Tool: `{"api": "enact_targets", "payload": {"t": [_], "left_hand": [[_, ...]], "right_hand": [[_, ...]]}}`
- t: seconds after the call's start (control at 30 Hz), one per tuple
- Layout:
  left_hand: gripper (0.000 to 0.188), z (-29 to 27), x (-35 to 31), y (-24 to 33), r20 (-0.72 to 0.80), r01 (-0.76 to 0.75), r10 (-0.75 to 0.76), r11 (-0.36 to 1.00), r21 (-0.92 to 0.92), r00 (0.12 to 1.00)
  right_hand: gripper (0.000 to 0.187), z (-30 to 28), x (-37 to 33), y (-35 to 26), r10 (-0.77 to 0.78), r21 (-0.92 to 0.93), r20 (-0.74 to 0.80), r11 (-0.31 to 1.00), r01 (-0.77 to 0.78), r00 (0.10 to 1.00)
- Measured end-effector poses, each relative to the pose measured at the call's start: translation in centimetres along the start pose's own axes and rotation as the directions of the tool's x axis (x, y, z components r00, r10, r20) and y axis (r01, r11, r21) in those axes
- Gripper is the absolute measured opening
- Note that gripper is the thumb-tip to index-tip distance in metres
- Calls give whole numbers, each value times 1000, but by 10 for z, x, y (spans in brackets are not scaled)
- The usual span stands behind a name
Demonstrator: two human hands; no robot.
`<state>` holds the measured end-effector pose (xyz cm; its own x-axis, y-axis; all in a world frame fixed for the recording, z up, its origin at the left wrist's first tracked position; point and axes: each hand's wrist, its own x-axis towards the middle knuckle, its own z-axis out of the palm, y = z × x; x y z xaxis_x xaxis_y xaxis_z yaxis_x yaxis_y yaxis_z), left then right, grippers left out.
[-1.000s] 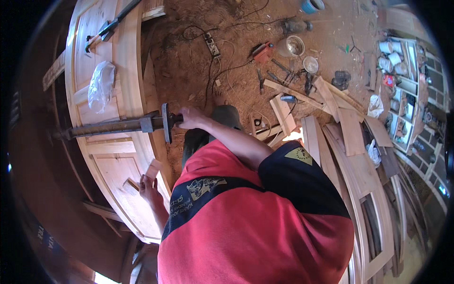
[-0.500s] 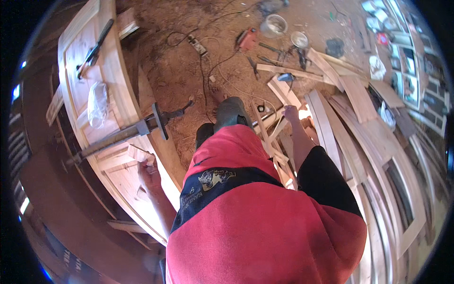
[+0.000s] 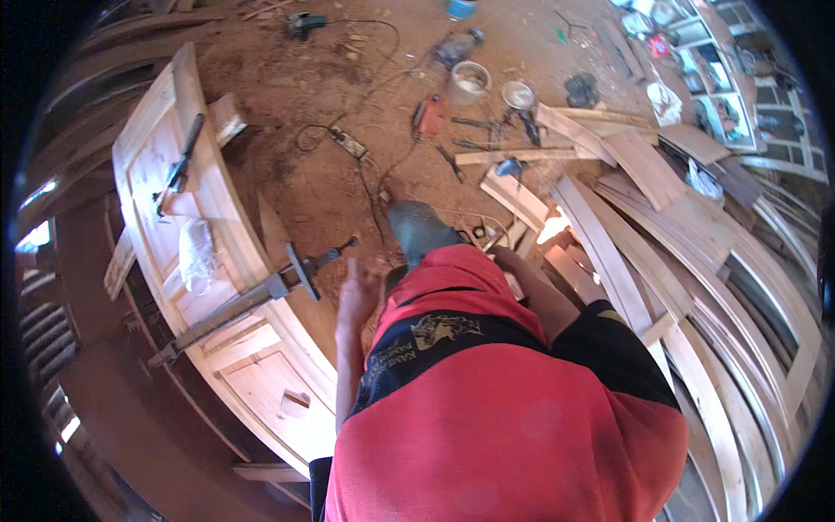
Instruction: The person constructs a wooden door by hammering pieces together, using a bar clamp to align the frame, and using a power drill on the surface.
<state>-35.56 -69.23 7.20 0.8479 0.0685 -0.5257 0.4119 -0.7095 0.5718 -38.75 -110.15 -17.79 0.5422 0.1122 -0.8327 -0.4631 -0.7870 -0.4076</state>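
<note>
My left hand [image 3: 357, 296] is raised beside the near edge of a pale panelled wooden door [image 3: 252, 370], with the index finger stretched out and no object visible in it. Close to it is the screw end of a dark metal bar clamp [image 3: 261, 291], which lies across the door. My right hand [image 3: 506, 261] is low in front of my body, beside the wood pieces. Shadow and the red shirt partly hide its fingers, so its grip is unclear. A small wood piece [image 3: 296, 400] rests on the door's lower panel.
A clear plastic bag [image 3: 197, 254] and a long dark tool [image 3: 183, 161] lie on the door. Many boards [image 3: 661, 235] are stacked at right. On the dirt floor are a power strip [image 3: 348, 142], cords, a red tool [image 3: 429, 115], a bucket [image 3: 470, 81] and hand tools.
My left hand has left the door panel and moved right; the wood block it held no longer shows there. My right hand has drawn down and inward, and the view has shifted.
</note>
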Motion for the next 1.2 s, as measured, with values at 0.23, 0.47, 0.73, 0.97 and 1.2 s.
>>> {"api": "enact_targets", "payload": {"t": [0.23,0.47,0.73,0.97,1.2], "left_hand": [[52,-8,17,-36,133,-19,78,917,-399,988],[46,-89,109,-17,142,272,-240,692,-669,960],[34,-174,242,22,-409,-34,-257,812,-582,876],[42,-211,347,29,-572,-137,-189,868,-477,798],[50,-266,468,17,-722,-239,-252,831,-503,644]], "right_hand": [[40,-97,114,-37,-325,-526,1,804,277,946],[42,-164,166,-235,-353,-271,13,899,343,936],[31,-302,211,-313,-486,-180,-441,872,456,755],[30,-330,232,-326,-356,-126,-384,934,334,852],[28,-328,256,-353,-115,-73,-180,992,104,977]]}}
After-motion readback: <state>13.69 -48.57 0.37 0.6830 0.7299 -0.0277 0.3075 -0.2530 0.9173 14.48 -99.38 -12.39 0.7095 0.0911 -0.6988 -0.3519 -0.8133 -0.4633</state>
